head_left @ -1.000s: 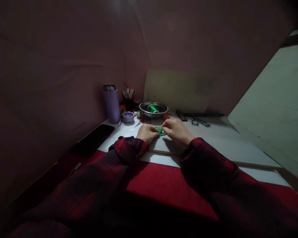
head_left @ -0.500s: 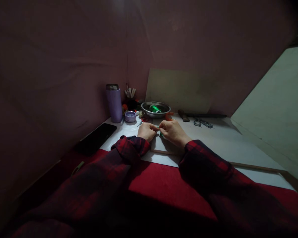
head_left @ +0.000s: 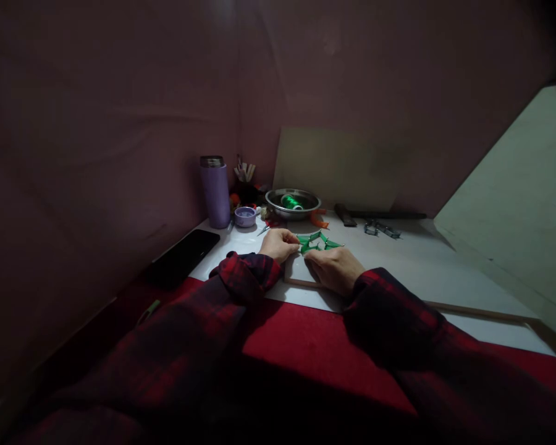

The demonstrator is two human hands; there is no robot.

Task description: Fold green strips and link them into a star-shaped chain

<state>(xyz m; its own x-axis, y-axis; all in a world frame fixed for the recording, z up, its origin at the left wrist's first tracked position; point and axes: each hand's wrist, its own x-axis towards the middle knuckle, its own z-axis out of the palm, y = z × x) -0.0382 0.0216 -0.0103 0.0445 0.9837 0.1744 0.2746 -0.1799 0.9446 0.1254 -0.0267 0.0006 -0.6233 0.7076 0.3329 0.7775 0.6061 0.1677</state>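
Green thread [head_left: 327, 243] is wound around several small nails standing in a white board [head_left: 398, 266], making a pointed outline. My left hand [head_left: 278, 245] is at the outline's left end, thumb and fingers pinched together where the green begins. Just below the outline, my right hand [head_left: 337, 270] has its fingers closed close to the thread's near left part. What each pinch holds is too small to make out. Behind the hands, a green thread spool [head_left: 291, 202] lies in a metal bowl [head_left: 278, 212].
A purple tumbler [head_left: 215, 194], a small purple cup [head_left: 245, 216] and a dark phone [head_left: 185, 254] are at the left. Orange thread on nails [head_left: 321, 221], a hammer [head_left: 345, 216] and grey thread on nails [head_left: 382, 229] lie at the back. Red cloth [head_left: 301, 340] covers the front.
My right hand has moved down and slightly right, uncovering the green thread outline. My left hand stays nearly in place. The view has shifted slightly.
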